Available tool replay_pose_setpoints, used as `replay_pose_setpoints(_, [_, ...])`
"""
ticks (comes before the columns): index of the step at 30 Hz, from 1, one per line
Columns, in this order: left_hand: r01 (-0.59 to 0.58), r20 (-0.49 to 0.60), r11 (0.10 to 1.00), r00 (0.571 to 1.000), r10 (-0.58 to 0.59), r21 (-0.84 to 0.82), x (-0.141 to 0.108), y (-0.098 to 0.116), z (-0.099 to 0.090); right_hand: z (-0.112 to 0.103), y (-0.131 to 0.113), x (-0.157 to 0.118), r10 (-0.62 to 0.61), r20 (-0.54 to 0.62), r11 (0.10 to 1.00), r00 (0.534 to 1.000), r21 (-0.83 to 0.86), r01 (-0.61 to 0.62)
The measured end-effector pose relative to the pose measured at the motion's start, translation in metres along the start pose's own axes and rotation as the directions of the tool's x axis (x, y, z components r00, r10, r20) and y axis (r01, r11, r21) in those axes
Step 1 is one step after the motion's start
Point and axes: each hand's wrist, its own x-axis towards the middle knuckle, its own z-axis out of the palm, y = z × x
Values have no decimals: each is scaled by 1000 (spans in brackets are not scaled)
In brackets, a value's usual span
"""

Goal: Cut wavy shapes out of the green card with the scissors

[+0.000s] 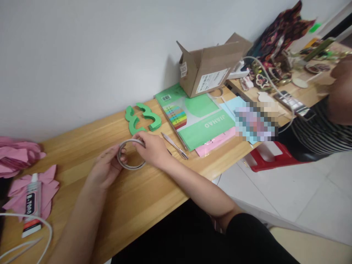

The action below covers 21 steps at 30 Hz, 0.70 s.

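Between my two hands is a thin roll of tape [132,168], held up over the wooden table. My left hand [106,165] is closed on its left rim, fingers partly inside the ring. My right hand [154,148] grips the upper right of the same roll, thumb and fingers pinched at the edge. Just beyond the roll lie two stacks of wavy green paper cutouts [150,118]. A pen [175,146] rests on the table to the right of my right hand.
Pink paper petals [49,183] and a glue tube [33,207] lie at left, near a white cable [51,234]. A cardboard box [211,68] stands on green paper packs [203,134]. At right, a person sits on a red stool [257,161] beside a cluttered table.
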Motion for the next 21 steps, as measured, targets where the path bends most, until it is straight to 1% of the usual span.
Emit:
replay_pose_setpoints(2, [11, -37, 1000, 999, -11, 7, -3, 1, 1, 2, 2, 0, -26, 0, 998, 1000, 60, 26])
replay_pose_setpoints(4, [-8, -99, 1000, 995, 10, 25, -6, 1, 0, 3, 3, 0, -50, 18, 995, 999, 82, 49])
replay_pose_setpoints(6, [-58, -165, 997, 984, 65, 47, -8, -2, -2, 4, 4, 0, -69, 22, 992, 997, 105, 66])
replay_pose_setpoints(7, [-102, -197, 991, 974, 116, 84, -9, -4, -3, 5, 5, 0, -77, 18, 990, 997, 116, 74])
replay_pose_setpoints(9, [-215, -222, 947, 937, 269, 237, -10, -9, -9, 6, 6, -1, -92, 7, 986, 996, 140, 90])
replay_pose_setpoints(10, [-289, -202, 893, 906, 371, 345, -11, -12, -13, 7, 7, -1, -101, 5, 984, 995, 151, 99])
replay_pose_setpoints(12, [-425, -112, 730, 821, 559, 535, -12, -18, -19, 8, 8, -2, -106, 2, 978, 994, 181, 104])
replay_pose_setpoints(13, [-479, -67, 647, 771, 633, 593, -13, -21, -22, 8, 9, -2, -92, -3, 972, 996, 215, 90])
replay_pose_setpoints(14, [-500, -52, 606, 743, 667, 619, -14, -24, -23, 8, 10, -2, -69, -6, 963, 998, 261, 68])
replay_pose_setpoints(15, [-502, -56, 590, 730, 681, 632, -15, -26, -24, 7, 11, -2, -30, 4, 944, 1000, 328, 27])
replay_pose_setpoints(16, [-505, -59, 577, 717, 694, 642, -16, -29, -24, 6, 11, -1, 18, 18, 902, 1000, 430, -24])
replay_pose_setpoints(21, [-521, -92, 573, 684, 724, 633, -18, -36, -22, -1, 14, 2, -22, 196, 808, 980, 581, -98])
